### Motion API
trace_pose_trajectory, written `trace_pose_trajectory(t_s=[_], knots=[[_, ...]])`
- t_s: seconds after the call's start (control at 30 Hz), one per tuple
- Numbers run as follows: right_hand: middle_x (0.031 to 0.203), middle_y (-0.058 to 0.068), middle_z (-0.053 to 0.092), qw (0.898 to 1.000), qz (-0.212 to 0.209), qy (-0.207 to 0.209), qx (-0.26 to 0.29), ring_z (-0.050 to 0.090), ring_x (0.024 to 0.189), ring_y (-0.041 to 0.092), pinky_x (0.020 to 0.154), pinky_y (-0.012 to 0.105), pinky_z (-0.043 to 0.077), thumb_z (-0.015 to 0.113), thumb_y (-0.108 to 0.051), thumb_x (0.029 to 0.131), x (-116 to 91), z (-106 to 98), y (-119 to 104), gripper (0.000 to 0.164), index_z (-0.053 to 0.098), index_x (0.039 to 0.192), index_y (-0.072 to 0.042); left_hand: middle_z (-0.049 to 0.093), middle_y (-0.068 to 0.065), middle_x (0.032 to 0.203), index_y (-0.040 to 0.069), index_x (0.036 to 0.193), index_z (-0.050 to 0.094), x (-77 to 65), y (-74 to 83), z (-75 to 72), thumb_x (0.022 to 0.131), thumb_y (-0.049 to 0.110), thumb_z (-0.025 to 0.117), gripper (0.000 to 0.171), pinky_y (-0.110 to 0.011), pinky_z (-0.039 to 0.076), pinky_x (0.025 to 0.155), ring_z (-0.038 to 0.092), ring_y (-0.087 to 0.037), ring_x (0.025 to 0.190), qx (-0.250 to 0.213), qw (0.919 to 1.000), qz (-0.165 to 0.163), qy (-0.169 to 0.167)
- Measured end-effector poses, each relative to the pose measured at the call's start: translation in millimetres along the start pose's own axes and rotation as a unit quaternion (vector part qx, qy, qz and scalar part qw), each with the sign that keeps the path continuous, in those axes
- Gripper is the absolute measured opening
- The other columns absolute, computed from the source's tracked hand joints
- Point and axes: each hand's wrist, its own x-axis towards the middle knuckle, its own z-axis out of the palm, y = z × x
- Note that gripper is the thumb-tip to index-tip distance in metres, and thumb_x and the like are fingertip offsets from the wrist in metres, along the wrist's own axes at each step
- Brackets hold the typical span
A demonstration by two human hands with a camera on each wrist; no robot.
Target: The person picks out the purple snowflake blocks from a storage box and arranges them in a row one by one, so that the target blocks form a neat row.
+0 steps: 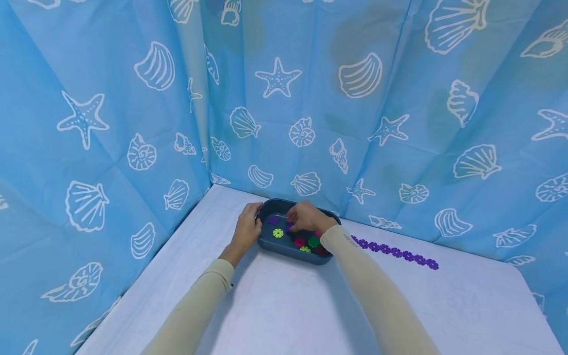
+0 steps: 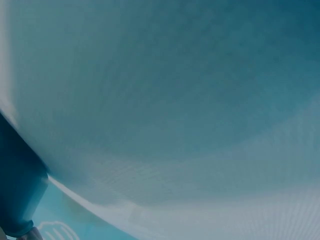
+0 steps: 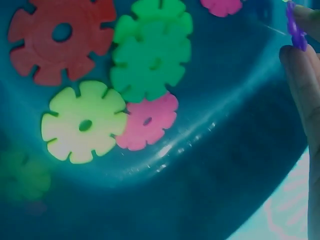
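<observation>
A dark blue oblong plastic tub (image 1: 290, 254) stands on the white tabletop, holding notched flower-shaped plastic discs in several colours. My left hand (image 1: 246, 228) grips the tub's left end at the rim. Inside the tub, my right hand (image 1: 308, 217) pinches a purple notched disc (image 3: 296, 30) between thumb and fingers, seen edge-on in the right wrist view. Around it lie a yellow-green disc (image 3: 84, 142), a red disc (image 3: 37, 37), green discs (image 3: 145, 75) and a pink disc (image 3: 155, 125). Another purple disc (image 1: 272, 220) lies near the tub's left end.
A chain of joined purple discs (image 1: 396, 252) stretches along the table to the right of the tub, partly behind the right sleeve. Blue shell-print curtains (image 1: 301, 160) hang close behind and left of the table (image 1: 284, 305). The left wrist view is mostly a blurred, pale surface.
</observation>
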Motion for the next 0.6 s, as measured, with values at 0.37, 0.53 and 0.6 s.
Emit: trace_pose_trajectory(t_s=[0.37,0.53,0.6], knots=[[0.106,0.013,0.071,0.988,-0.017,0.102,0.112,0.070,0.093,0.022,0.081,0.030,0.060,0.077,-0.006,0.080,-22.0,-30.7,3.2,0.045,0.064,0.122,0.006,0.054,-0.019,0.127,-0.005,0.129,0.052,-0.4,2.6,-1.4,0.087,-0.013,0.058,0.043,-0.036,0.050,0.100,0.058,-0.029,0.117,0.003,1.0000,-0.007,-0.003],[0.108,0.011,0.071,0.977,0.006,0.161,0.141,0.069,0.098,0.023,0.083,0.035,0.060,0.077,-0.011,0.081,-47.0,-49.6,13.4,0.045,0.066,0.123,0.000,0.054,-0.017,0.128,-0.003,0.131,0.052,-0.2,2.8,-0.2,0.089,-0.011,0.057,0.044,-0.035,0.049,0.101,0.057,-0.028,0.119,0.003,0.9997,-0.022,-0.013],[0.110,0.011,0.070,0.970,0.024,0.180,0.161,0.069,0.100,0.024,0.083,0.037,0.060,0.077,-0.013,0.081,-58.9,-56.6,19.3,0.047,0.065,0.124,0.000,0.053,-0.017,0.129,-0.003,0.132,0.051,-0.5,2.0,0.1,0.089,-0.011,0.056,0.044,-0.035,0.049,0.102,0.057,-0.028,0.119,-0.001,0.9996,-0.025,-0.014]])
